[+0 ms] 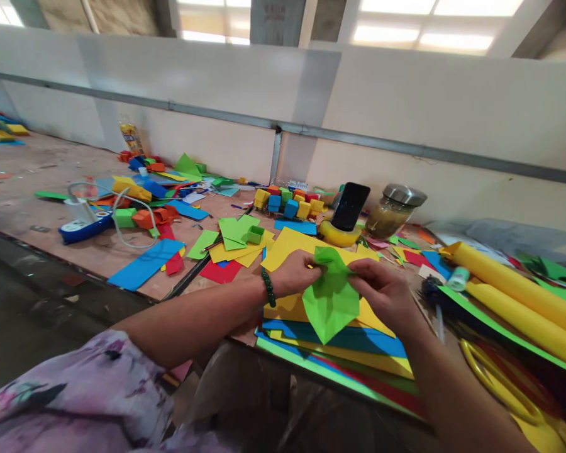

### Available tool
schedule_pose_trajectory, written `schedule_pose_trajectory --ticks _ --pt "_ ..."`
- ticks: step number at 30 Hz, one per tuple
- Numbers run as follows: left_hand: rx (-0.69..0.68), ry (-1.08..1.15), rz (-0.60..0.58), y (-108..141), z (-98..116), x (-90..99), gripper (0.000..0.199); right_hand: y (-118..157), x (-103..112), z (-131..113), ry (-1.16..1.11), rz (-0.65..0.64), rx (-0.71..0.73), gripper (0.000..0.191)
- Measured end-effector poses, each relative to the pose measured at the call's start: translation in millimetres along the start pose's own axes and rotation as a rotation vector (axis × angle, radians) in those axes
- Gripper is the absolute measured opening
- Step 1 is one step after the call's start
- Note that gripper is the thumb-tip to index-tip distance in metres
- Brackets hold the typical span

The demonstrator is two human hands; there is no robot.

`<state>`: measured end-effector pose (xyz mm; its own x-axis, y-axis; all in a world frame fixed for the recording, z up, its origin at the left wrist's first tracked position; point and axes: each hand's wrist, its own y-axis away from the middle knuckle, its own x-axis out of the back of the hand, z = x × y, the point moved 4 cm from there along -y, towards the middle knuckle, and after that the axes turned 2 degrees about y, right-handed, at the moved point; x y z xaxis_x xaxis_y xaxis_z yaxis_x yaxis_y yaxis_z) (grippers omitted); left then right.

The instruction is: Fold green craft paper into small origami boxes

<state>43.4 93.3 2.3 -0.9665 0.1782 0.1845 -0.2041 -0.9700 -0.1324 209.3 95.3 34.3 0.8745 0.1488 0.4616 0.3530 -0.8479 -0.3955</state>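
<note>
A creased sheet of green paper [332, 299] is held up between my two hands, its lower corner pointing down. My left hand [298, 272] pinches the sheet's upper left edge. On the other side, my right hand [381, 286] grips the upper right edge between thumb and fingers. Beneath the sheet lies a stack of yellow, blue, green and red paper [377, 340] at the table's front edge. Left of my hands, a small green folded box [255, 234] sits on loose green and yellow sheets.
Several colored paper cubes [290, 204] stand behind the stack. A phone [351, 206] leans on a yellow holder [339, 234] beside a lidded jar [393, 211]. Yellow rolls [523, 289] and yellow-handled scissors [500, 384] lie right. A blue-and-white device [85, 226] with a cable is left.
</note>
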Motion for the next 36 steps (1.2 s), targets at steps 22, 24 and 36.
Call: schedule_pose_trajectory --ticks 22,24,36 --pt "-0.055 0.051 -0.058 1 1 -2.3 0.019 -4 5 10 -0.034 -0.189 -0.168 0.039" --pt "-0.045 0.069 -0.011 -1 0 0.2 0.018 -4 4 7 -0.002 -0.137 -0.171 0.047" --pt "0.231 0.398 0.178 1 -5 0.5 0.015 5 -10 12 0.318 0.072 -0.113 0.019"
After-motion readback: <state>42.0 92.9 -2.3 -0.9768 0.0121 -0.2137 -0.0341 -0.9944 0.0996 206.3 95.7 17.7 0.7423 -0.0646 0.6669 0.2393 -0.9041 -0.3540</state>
